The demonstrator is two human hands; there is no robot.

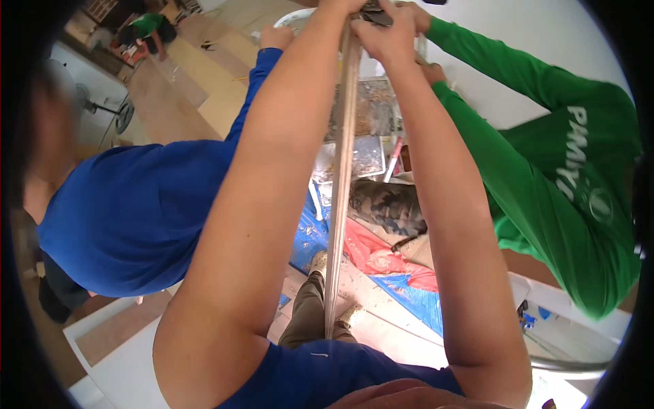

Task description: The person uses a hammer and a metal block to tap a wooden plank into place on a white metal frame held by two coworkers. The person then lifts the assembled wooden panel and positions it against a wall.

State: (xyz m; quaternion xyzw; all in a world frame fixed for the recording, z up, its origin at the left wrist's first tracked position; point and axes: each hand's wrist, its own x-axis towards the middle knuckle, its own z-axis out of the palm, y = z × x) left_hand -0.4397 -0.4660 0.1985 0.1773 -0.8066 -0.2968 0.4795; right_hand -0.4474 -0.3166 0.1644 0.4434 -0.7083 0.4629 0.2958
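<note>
A long wooden board [345, 146] with layered edges stands on edge between my arms, running from my waist to the far top. At its far end my right hand [390, 35] is closed, its thumb against the board. Beside it my left hand [346, 6] is cut by the upper picture edge; its fingers look closed, but what they grip is hidden. Between both hands sits a dark grey object [376, 13] whose kind I cannot make out. Close by on the right are a green-sleeved co-worker's hands [419, 18].
A person in a blue shirt [136, 211] leans in on the left, one in green [545, 157] on the right. Below lie a blue tarp [412, 293], red sheeting [375, 252] and a shavings-strewn surface [368, 109]. A standing fan [122, 116] and another person [146, 27] are farther left.
</note>
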